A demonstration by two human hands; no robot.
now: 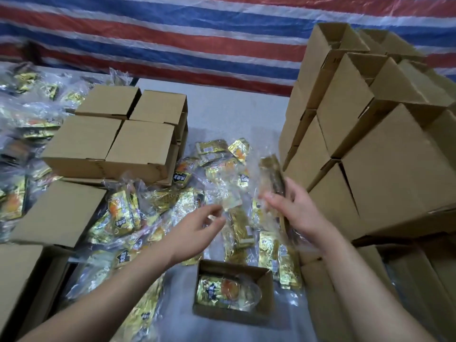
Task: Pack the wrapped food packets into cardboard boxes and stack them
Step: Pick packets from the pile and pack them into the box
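Observation:
An open cardboard box (267,290) sits near the front centre with a gold wrapped packet (217,291) lying inside it. Behind it, a heap of gold packets in clear plastic (158,208) covers the table. My right hand (293,206) grips a clear bag of packets (272,174) held up edge-on above the heap. My left hand (197,225) reaches toward the same bag, fingers apart, touching its loose plastic at the lower left.
Closed boxes (116,134) are grouped at the left middle. A tall stack of empty open boxes (370,134) stands at the right. More bagged packets (27,114) pile at the far left. A striped tarp (197,33) hangs behind.

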